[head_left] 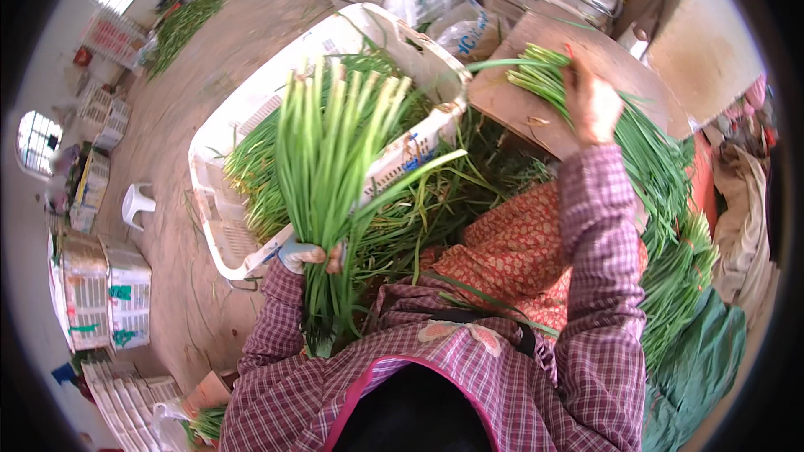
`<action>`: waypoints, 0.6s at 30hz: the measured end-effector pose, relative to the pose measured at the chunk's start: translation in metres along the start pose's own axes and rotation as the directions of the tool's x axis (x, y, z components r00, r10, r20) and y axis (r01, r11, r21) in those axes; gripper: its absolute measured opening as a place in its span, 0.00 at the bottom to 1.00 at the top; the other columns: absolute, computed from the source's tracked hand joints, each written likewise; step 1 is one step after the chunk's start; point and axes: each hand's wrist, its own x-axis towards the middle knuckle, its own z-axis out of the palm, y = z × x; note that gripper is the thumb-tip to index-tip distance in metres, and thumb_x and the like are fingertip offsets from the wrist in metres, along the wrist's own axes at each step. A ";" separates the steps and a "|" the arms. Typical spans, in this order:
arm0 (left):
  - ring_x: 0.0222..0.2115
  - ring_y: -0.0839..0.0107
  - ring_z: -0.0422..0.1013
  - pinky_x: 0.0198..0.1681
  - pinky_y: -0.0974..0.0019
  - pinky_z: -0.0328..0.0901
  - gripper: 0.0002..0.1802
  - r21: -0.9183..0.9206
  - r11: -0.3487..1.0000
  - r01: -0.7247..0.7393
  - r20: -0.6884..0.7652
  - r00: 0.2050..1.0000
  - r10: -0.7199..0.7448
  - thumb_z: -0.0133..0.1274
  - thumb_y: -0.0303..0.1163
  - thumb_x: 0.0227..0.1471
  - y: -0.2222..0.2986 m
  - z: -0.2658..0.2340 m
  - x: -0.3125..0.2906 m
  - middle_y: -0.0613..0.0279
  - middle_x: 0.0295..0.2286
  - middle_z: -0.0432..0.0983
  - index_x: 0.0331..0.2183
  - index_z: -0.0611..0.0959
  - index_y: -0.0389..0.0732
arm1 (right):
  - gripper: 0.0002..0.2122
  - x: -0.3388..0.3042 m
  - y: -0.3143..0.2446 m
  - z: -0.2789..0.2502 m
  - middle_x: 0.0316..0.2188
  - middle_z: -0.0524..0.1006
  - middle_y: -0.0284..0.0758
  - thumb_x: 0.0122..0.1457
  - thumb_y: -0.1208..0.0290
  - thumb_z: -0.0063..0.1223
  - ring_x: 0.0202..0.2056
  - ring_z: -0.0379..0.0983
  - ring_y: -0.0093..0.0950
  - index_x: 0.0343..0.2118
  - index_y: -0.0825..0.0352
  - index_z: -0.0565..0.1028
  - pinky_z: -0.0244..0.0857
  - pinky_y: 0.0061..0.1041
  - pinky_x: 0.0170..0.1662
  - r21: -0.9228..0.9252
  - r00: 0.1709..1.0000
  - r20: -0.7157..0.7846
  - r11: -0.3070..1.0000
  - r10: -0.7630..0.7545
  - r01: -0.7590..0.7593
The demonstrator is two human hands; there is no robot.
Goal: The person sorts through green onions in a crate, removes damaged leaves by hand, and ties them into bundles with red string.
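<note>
My left hand, in a pale glove with bare fingertips, is closed around a thick bunch of long flat green stalks like garlic chives. Their pale cut ends point away from me and their dark leaves hang towards my lap. Over on the right, my right hand is bent above a smaller bunch of the same stalks on a brown board. A small red thing shows at its fingertips, slightly blurred; I cannot make out what it is.
A white plastic crate holding more stalks stands ahead of me. Loose leaves lie between it and my lap. More bunches are heaped at my right beside a green cloth. A white stool and stacked crates stand left.
</note>
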 end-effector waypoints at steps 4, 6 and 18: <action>0.18 0.67 0.70 0.18 0.67 0.67 0.26 0.016 0.988 -0.157 -0.181 0.971 0.157 0.57 0.35 0.42 0.015 0.005 0.004 0.56 0.22 0.74 0.42 0.73 0.28 | 0.11 -0.015 0.020 -0.015 0.22 0.76 0.38 0.53 0.58 0.51 0.19 0.73 0.30 0.35 0.56 0.76 0.67 0.33 0.23 -0.078 0.854 0.520 0.996 0.003 0.044; 0.18 0.69 0.71 0.20 0.66 0.69 0.24 0.025 0.963 -0.267 0.097 0.960 0.264 0.54 0.33 0.46 0.006 -0.035 0.015 0.56 0.23 0.74 0.44 0.72 0.28 | 0.20 -0.038 -0.037 -0.042 0.30 0.74 0.39 0.50 0.49 0.53 0.27 0.72 0.26 0.39 0.60 0.75 0.68 0.28 0.27 -0.013 0.874 0.455 0.980 -0.171 0.198; 0.26 0.63 0.74 0.30 0.61 0.71 0.15 -0.174 0.975 -0.141 -0.321 0.944 0.080 0.56 0.26 0.43 -0.009 0.158 0.158 0.52 0.29 0.77 0.37 0.77 0.32 | 0.29 -0.038 -0.093 -0.005 0.47 0.71 0.38 0.54 0.52 0.51 0.45 0.70 0.30 0.54 0.66 0.62 0.67 0.33 0.47 0.162 0.493 0.517 -0.485 -0.700 -0.859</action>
